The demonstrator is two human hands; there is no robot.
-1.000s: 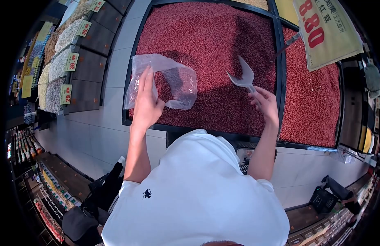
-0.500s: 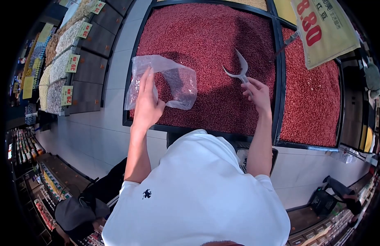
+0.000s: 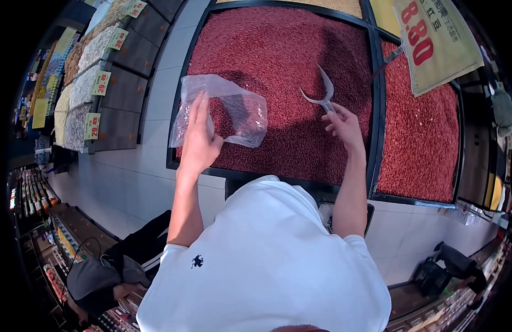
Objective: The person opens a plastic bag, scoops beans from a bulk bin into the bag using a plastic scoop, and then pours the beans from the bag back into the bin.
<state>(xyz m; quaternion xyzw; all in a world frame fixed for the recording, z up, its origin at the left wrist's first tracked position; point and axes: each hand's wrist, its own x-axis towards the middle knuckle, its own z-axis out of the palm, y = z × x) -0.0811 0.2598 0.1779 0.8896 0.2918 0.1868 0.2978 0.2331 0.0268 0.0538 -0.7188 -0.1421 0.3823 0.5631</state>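
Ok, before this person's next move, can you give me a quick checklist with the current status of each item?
1. Right hand holding the pale grey, curved scoop by its handle: ok.
2. Left hand on the clear plastic bag: ok.
3. Firm grip on the bag: cannot tell; the fingers lie extended against it.
4. Plenty of small red beans in the black-framed bin: ok.
5. Scoop positioned over the bag: not ok; it is off to the right, apart.

Deep red beans (image 3: 278,50), black bin frame (image 3: 377,110), milky translucent bag (image 3: 250,113), grey scoop (image 3: 328,94), white shirt (image 3: 272,249), dark emblem (image 3: 197,261)
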